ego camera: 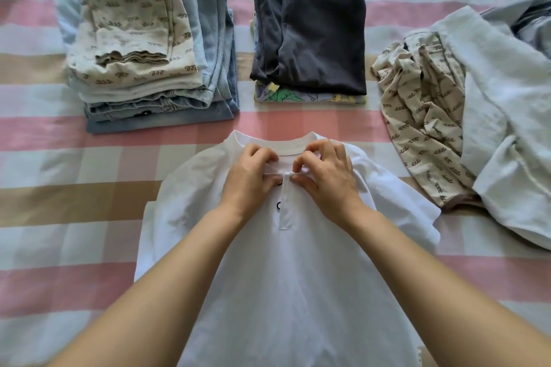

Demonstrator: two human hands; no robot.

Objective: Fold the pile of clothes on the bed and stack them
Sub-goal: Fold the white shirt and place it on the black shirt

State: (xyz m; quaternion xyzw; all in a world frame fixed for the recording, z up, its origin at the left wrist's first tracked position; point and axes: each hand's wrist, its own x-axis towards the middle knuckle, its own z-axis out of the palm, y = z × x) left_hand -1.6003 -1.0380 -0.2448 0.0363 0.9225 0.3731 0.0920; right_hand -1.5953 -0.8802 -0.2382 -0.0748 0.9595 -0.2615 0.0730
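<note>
While the white shirt (283, 277) lies flat and face up on the striped bed (59, 182), right in front of the person, both hands are busy just under its collar (293, 144). The left hand (249, 173) and the right hand (326, 171) have their fingers curled, and each pinches the cloth at the top of the little button strip (287, 205). The two hands almost touch each other.

The shirt looks thin, soft and light. It will likely bend and crease easily and will not hold a shape by itself, so it needs smoothing flat. Good places to hold it for folding are probably the two shoulders or the side edges, one hand on each.

Two neat stacks sit at the far side: a pale stack (143, 53) with jeans at the bottom, and a dark stack (313, 33). A messy pile (447, 116) of unfolded clothes lies on the right.
</note>
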